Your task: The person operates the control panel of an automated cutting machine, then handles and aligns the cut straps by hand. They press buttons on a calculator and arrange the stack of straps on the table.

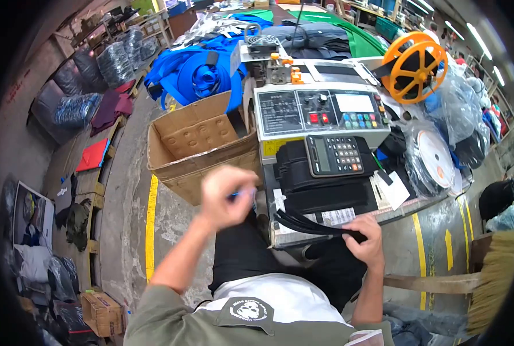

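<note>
Over the near side of an open cardboard box [199, 164], my left hand [228, 196] is raised, blurred by motion. Its fingers are curled, with a small bluish bit showing between them that I cannot make out. My right hand [365, 239] grips one end of a bundle of thin black straps [309, 224] at the table's front edge. The straps' other end rests on the table. Behind them lie stacks of black strap pieces [326, 199], and a calculator [333, 155] sits on top.
A control-panel machine [320, 112] stands at the back of the table. Orange reel [413, 66] and plastic-wrapped roll [432, 155] are at right. Blue webbing [202, 78] heaps up behind the box. Pallets [95, 202] line the left, and a broom [496, 282] is at lower right.
</note>
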### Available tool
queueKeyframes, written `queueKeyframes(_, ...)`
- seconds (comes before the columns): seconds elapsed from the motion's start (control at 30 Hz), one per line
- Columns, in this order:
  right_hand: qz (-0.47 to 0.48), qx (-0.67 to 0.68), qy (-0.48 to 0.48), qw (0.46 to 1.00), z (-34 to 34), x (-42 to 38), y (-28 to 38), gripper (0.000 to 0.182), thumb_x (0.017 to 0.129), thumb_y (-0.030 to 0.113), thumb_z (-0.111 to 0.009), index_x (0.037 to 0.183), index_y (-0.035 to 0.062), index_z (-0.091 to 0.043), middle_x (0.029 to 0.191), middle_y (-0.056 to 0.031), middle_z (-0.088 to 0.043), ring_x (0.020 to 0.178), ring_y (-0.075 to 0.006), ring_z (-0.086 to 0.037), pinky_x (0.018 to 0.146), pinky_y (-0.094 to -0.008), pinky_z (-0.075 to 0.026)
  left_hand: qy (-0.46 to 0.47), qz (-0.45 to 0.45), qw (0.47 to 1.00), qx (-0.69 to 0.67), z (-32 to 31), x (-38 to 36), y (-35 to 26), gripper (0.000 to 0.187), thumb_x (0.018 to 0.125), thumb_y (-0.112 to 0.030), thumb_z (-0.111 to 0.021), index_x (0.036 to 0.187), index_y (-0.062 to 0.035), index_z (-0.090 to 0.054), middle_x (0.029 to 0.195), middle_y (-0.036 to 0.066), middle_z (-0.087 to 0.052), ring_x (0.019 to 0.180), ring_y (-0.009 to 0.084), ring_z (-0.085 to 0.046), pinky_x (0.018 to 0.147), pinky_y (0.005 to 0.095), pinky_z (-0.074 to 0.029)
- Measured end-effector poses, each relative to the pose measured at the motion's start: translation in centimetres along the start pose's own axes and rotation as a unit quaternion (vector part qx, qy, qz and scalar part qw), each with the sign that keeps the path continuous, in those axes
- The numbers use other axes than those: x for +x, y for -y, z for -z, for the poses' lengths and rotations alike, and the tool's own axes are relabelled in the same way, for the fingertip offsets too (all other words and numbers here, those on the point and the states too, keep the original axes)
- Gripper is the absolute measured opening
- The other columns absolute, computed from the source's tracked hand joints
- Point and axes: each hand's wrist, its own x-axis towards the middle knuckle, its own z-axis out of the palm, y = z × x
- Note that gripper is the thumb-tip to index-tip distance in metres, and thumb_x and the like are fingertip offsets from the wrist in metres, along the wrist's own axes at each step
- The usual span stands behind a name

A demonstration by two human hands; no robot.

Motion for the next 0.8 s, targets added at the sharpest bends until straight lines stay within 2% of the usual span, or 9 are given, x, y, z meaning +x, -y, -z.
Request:
queueKeyframes(0.17, 0.0, 0.027, -0.083, 0.996, -3.8, -0.5, -1.3, 0.022, 0.067, -0.002, -0.077, 0.087, 0.0053, -0.074, 0.083, -0.0113, -0.07, 0.079, -0.0333, -0.066, 0.077, -0.0433, -0.052, -0.151, -0.013, 0.969, 0.197, 7.6, 12.8, 17.5, 0.01, 0.1, -0.001, -0.073, 0.108, -0.0042, -0.078, 0.096, 0.01, -0.08, 0.079, 0.0161, -0.075, 0.075, 0.0313, -0.06)
queueKeyframes(0.27, -0.031, 0.033, -0.089, 0.995, -4.5, -0.7, -2.1, 0.023, 0.062, 0.002, -0.073, 0.084, 0.0061, -0.073, 0.079, -0.0105, -0.067, 0.076, -0.0319, -0.063, 0.075, -0.0418, -0.05, -0.023, 0.049, 0.935, 0.35, 9.6, 19.7, 28.2, 0.035, 0.097, -0.018, -0.074, 0.132, -0.0188, -0.073, 0.107, 0.008, -0.081, 0.108, 0.0293, -0.076, 0.09, 0.0486, -0.062)
queueKeyframes(0.43, -0.14, 0.062, -0.034, 0.988, -3.1, -0.3, -1.9, 0.02, 0.059, 0.009, -0.075, 0.078, 0.0062, -0.075, 0.077, -0.0089, -0.067, 0.075, -0.0285, -0.063, 0.075, -0.0399, -0.048, 0.167, 0.036, 0.849, 0.5, 7.3, 25.7, 41.1, 0.086, 0.087, -0.013, -0.077, 0.167, -0.0245, -0.048, 0.167, 0.01, -0.057, 0.151, 0.0407, -0.054, 0.117, 0.057, -0.053)
queueKeyframes(0.47, -0.156, 0.087, -0.027, 0.984, -2.7, -0.5, -2.1, 0.02, 0.059, 0.011, -0.076, 0.078, 0.0058, -0.076, 0.077, -0.0082, -0.069, 0.075, -0.0268, -0.063, 0.076, -0.0394, -0.048, 0.189, 0.047, 0.843, 0.502, 6.6, 26.2, 42.3, 0.095, 0.084, -0.014, -0.081, 0.17, -0.0253, -0.044, 0.171, 0.01, -0.053, 0.156, 0.0436, -0.05, 0.12, 0.0637, -0.048)
queueKeyframes(0.53, -0.193, 0.133, -0.014, 0.972, -1.8, -0.6, -2.3, 0.021, 0.059, 0.013, -0.078, 0.079, 0.005, -0.077, 0.078, -0.0076, -0.07, 0.075, -0.0251, -0.064, 0.077, -0.0388, -0.048, 0.174, 0.018, 0.821, 0.543, 5.2, 26.0, 44.1, 0.093, 0.08, -0.018, -0.086, 0.165, -0.0247, -0.051, 0.164, 0.008, -0.06, 0.151, 0.0377, -0.056, 0.119, 0.0664, -0.046)
queueKeyframes(0.63, -0.241, 0.153, -0.002, 0.958, -1.1, -0.7, -2.4, 0.024, 0.06, 0.017, -0.08, 0.08, 0.0041, -0.079, 0.078, -0.0077, -0.072, 0.075, -0.0235, -0.065, 0.078, -0.038, -0.049, 0.275, 0.081, 0.777, 0.561, 5.0, 28.0, 42.6, 0.083, 0.079, -0.023, -0.089, 0.157, -0.0253, -0.059, 0.15, 0.005, -0.069, 0.142, 0.03, -0.064, 0.118, 0.068, -0.045)
queueKeyframes(0.67, -0.248, 0.157, 0.002, 0.956, -1.0, -0.5, -2.2, 0.024, 0.06, 0.017, -0.08, 0.08, 0.0039, -0.079, 0.078, -0.0077, -0.072, 0.075, -0.0233, -0.065, 0.078, -0.0378, -0.049, 0.231, 0.041, 0.799, 0.554, 5.5, 27.9, 42.4, 0.074, 0.079, -0.026, -0.09, 0.149, -0.0258, -0.066, 0.137, 0.002, -0.074, 0.132, 0.025, -0.07, 0.117, 0.0641, -0.046)
queueKeyframes(0.73, -0.261, 0.176, -0.002, 0.949, -0.9, -0.3, -2.0, 0.025, 0.061, 0.02, -0.084, 0.08, 0.0036, -0.081, 0.078, -0.0076, -0.072, 0.075, -0.0229, -0.066, 0.078, -0.0372, -0.049, 0.185, 0.015, 0.804, 0.565, 7.5, 29.2, 41.5, 0.079, 0.075, -0.026, -0.09, 0.15, -0.0254, -0.067, 0.143, 0.004, -0.075, 0.135, 0.0274, -0.069, 0.111, 0.0586, -0.05)
queueKeyframes(0.8, -0.269, 0.195, 0.007, 0.943, -0.5, -0.2, -2.2, 0.026, 0.061, 0.021, -0.085, 0.08, 0.0035, -0.081, 0.078, -0.0075, -0.073, 0.075, -0.0229, -0.066, 0.077, -0.0369, -0.049, 0.076, -0.086, 0.806, 0.581, 10.7, 31.1, 40.8, 0.073, 0.084, -0.026, -0.089, 0.154, -0.0208, -0.065, 0.144, 0.008, -0.075, 0.129, 0.027, -0.073, 0.111, 0.0509, -0.054)
